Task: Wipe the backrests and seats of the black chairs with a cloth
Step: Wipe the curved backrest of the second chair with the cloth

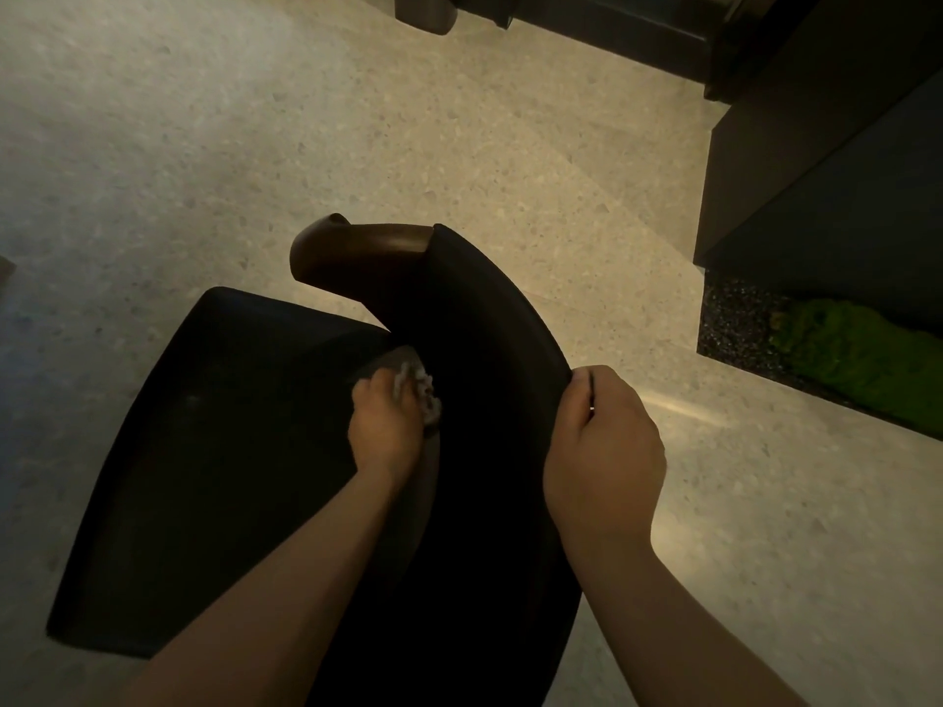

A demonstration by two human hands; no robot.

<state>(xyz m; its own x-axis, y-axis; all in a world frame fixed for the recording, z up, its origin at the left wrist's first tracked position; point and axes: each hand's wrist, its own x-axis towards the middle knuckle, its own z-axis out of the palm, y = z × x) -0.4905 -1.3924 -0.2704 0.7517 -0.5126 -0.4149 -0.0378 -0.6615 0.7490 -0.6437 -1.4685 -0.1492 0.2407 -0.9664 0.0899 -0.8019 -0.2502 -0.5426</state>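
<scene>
**Cloth at the back of the seat, other hand on the backrest rim**

A black chair [485, 553] stands on a pale speckled floor [255, 145], seen from above and behind. Its seat [204, 451] spreads toward the left, with the front corners far from the person.

At the rear edge of the seat, where it meets the backrest, the left hand [385, 426] reaches down with its fingers curled over a crumpled light cloth [426, 392]. It presses the cloth into that seam. The cloth shows just past the fingertips, against the inner face of the backrest.

Above this hand, 1 brown wooden armrest [352, 252] curves out from the far end of the backrest. The padded backrest [490, 324] sweeps in an arc from there toward the person.

The right hand [607, 451] grips the top rim of the backrest near its middle. The fingers are folded over the outer side, and the thumb side lies toward the rim.

At the right edge stands a dark cabinet [826, 170]. Below it lies a bed of dark gravel [729, 318] with green moss [857, 349].
</scene>
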